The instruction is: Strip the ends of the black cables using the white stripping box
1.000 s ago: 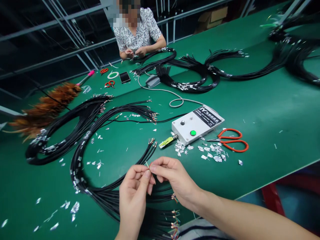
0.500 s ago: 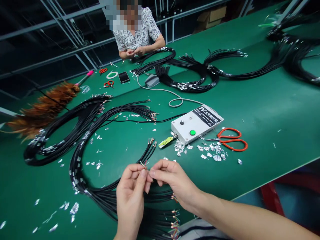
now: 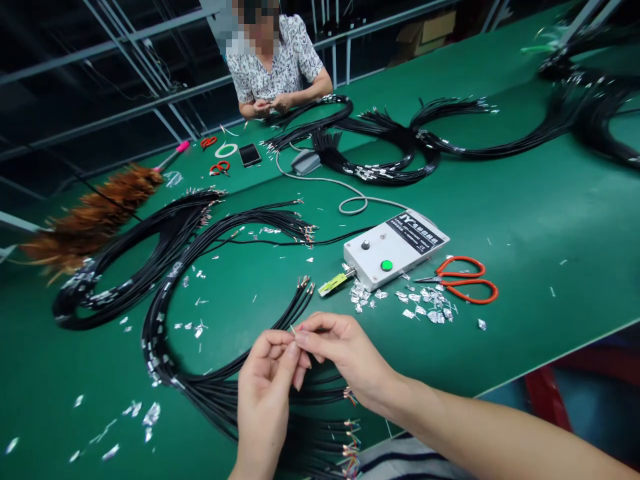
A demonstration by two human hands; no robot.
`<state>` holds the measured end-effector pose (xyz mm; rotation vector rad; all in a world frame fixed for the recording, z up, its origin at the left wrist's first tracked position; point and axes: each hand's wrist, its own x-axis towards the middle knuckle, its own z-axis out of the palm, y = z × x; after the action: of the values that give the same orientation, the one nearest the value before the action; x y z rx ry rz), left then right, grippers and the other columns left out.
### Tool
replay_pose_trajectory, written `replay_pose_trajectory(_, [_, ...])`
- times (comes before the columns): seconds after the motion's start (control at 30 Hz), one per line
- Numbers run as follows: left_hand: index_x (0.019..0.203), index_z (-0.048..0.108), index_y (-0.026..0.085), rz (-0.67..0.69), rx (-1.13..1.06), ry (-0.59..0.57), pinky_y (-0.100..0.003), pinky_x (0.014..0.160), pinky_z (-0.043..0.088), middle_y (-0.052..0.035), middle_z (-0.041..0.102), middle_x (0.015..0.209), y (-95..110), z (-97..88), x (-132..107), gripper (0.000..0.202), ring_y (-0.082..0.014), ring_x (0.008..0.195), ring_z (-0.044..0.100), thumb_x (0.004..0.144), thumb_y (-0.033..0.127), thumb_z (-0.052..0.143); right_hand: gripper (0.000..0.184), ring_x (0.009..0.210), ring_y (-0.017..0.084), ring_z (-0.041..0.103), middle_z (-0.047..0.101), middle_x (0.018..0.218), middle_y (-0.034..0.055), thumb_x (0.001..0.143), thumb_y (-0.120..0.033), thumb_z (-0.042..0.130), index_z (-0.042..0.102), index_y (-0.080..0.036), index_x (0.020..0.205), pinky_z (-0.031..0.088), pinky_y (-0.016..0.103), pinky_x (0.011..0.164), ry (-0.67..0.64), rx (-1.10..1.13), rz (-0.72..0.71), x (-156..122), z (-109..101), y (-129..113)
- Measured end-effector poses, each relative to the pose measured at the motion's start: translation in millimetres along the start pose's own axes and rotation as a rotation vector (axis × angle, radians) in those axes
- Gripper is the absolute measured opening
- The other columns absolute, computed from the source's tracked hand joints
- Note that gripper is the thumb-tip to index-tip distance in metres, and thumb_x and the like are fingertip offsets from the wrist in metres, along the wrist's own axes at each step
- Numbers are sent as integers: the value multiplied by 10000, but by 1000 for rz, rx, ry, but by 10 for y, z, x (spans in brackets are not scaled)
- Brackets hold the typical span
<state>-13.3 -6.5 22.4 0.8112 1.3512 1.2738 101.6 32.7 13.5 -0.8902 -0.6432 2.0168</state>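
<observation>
My left hand (image 3: pixel 265 393) and my right hand (image 3: pixel 345 357) meet low in the middle of the view, both pinched on the thin bare end of a wire (image 3: pixel 292 329). Under them lies a bundle of black cables (image 3: pixel 210 393) with coloured stripped ends near the table's front edge. A short bundle of cable ends (image 3: pixel 300 297) lies just beyond my fingers. Behind it stands a white control box (image 3: pixel 395 250) with a green button and a black knob.
Red-handled scissors (image 3: pixel 465 280) lie right of the box among silvery scraps (image 3: pixel 425 307). More black cable loops (image 3: pixel 140 267) cover the green table (image 3: pixel 525 200). A feather duster (image 3: pixel 90 213) lies far left. A person (image 3: pixel 275 63) works at the far edge beside a phone (image 3: pixel 249 154).
My hands stayed together on the wire end, shifting only slightly; the fingertips twisted a little. The rest is unchanged.
</observation>
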Motion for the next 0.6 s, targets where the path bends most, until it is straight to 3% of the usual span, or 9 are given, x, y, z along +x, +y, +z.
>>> replay_pose_trajectory(0.17, [854, 624, 176, 7, -14, 24, -145, 454, 375, 24, 596, 658, 16, 33, -24, 290, -64, 512, 492, 726, 374, 794, 301, 496, 60, 446, 610, 567, -49, 535, -377, 870, 679, -164, 626, 332, 231, 523, 77, -11, 3, -21, -67, -4])
replay_pose_trajectory(0.37, [973, 653, 187, -11, 4, 7, -160, 475, 348, 24, 571, 661, 1, 7, -39, 284, -58, 510, 431, 775, 363, 753, 333, 498, 63, 450, 653, 627, -26, 544, -420, 868, 713, -164, 692, 353, 246, 559, 35, 0, 50, -42, -97, -10])
replay_pose_trajectory(0.6, [963, 669, 195, 4, 3, 36, -163, 451, 355, 4, 605, 696, 4, 5, -38, 302, -63, 496, 437, 745, 376, 775, 348, 491, 68, 407, 535, 491, -66, 530, -449, 866, 727, -167, 680, 298, 246, 538, 14, 22, 130, -37, -84, -2])
